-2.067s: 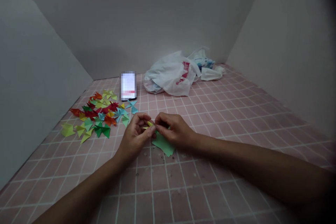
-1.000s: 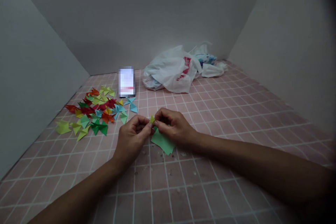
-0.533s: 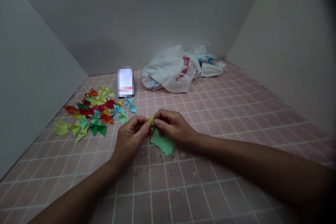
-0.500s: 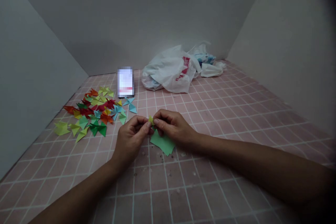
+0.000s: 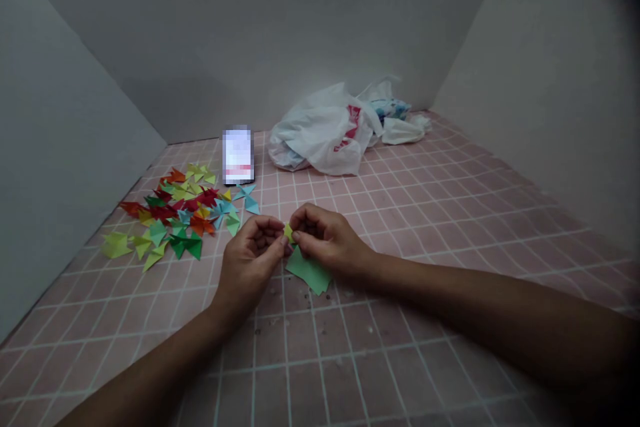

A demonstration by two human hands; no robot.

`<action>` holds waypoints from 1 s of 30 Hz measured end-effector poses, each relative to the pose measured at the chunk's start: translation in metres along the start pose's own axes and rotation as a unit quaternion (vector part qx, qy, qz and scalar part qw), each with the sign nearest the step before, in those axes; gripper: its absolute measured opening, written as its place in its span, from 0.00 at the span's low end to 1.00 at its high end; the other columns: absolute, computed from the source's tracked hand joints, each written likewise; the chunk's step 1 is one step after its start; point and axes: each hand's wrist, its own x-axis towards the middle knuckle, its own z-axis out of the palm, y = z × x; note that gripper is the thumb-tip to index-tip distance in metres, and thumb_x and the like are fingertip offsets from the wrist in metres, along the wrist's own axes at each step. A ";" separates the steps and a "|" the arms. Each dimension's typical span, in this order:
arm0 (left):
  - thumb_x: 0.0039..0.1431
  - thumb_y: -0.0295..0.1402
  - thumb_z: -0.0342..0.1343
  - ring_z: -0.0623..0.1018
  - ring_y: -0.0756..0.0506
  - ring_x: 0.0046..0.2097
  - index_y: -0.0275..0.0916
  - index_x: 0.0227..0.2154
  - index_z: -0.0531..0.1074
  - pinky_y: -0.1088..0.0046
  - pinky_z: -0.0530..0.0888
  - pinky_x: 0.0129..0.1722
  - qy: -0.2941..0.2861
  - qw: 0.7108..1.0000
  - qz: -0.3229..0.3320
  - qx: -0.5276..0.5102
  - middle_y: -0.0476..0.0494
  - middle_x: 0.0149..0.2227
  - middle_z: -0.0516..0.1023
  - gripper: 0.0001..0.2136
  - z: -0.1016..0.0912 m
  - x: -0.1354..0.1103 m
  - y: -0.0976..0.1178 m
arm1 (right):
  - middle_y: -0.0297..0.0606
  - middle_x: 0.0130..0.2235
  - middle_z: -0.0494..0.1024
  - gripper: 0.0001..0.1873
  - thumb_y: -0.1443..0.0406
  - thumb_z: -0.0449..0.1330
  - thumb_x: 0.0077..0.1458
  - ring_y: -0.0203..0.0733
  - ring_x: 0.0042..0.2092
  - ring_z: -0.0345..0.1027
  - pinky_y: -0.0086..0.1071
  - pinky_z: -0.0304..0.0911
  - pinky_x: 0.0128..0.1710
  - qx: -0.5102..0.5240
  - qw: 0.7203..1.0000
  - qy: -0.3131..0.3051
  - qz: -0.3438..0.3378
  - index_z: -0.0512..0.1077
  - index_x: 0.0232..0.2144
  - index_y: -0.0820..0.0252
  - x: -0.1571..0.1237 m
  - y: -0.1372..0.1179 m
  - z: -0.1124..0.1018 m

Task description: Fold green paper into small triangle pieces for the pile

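Between my two hands is a small folded piece of yellow paper [image 5: 289,233]. My left hand [image 5: 253,250] pinches its left side between thumb and fingertips. From the right, my right hand [image 5: 327,240] grips the same piece with thumb and forefinger, its other fingers curled in. Just below them, green paper sheets [image 5: 310,271] lie on the tiled surface, partly covered by my right hand. Several folded paper pieces [image 5: 187,245] in red, orange, yellow, green and blue lie in a loose pile left of my hands.
A phone [image 5: 239,155] with a lit, blurred screen stands upright behind the pile. White plastic bags [image 5: 320,130], one with red print, lie crumpled against the back wall. Grey walls [image 5: 55,120] enclose the pink tiled surface [image 5: 425,213] on the left, back and right.
The yellow paper now shows a little more between my fingertips, and my left fingers have shifted slightly. The pile and the green sheets stay where they were.
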 end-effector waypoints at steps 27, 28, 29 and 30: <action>0.51 0.31 0.64 0.76 0.51 0.26 0.38 0.30 0.72 0.77 0.75 0.26 -0.016 1.000 0.000 0.006 0.52 0.26 0.75 0.06 0.001 -0.003 0.003 | 0.28 0.27 0.67 0.04 0.71 0.57 0.53 0.32 0.29 0.60 0.27 0.57 0.28 -0.007 1.000 0.000 -0.027 0.66 0.32 0.58 -0.006 -0.004 0.004; 0.51 0.31 0.64 0.76 0.51 0.26 0.38 0.30 0.72 0.76 0.75 0.26 -0.018 1.000 -0.002 0.004 0.52 0.26 0.75 0.06 0.001 -0.003 0.003 | 0.28 0.27 0.67 0.04 0.71 0.56 0.53 0.32 0.29 0.60 0.27 0.57 0.28 -0.004 1.000 -0.003 -0.031 0.66 0.32 0.58 -0.006 -0.004 0.004; 0.51 0.31 0.64 0.76 0.51 0.26 0.38 0.30 0.72 0.76 0.75 0.26 -0.019 1.000 -0.004 0.001 0.51 0.26 0.75 0.06 0.001 -0.003 0.003 | 0.28 0.27 0.67 0.04 0.71 0.56 0.53 0.32 0.29 0.61 0.27 0.58 0.29 -0.001 0.999 -0.006 -0.035 0.66 0.31 0.58 -0.006 -0.004 0.004; 0.52 0.32 0.64 0.76 0.51 0.26 0.38 0.31 0.73 0.76 0.75 0.26 -0.020 1.000 -0.006 -0.002 0.51 0.27 0.75 0.06 0.000 -0.003 0.003 | 0.28 0.27 0.67 0.04 0.71 0.56 0.53 0.32 0.29 0.61 0.27 0.58 0.29 0.002 0.999 -0.008 -0.040 0.66 0.31 0.58 -0.006 -0.004 0.004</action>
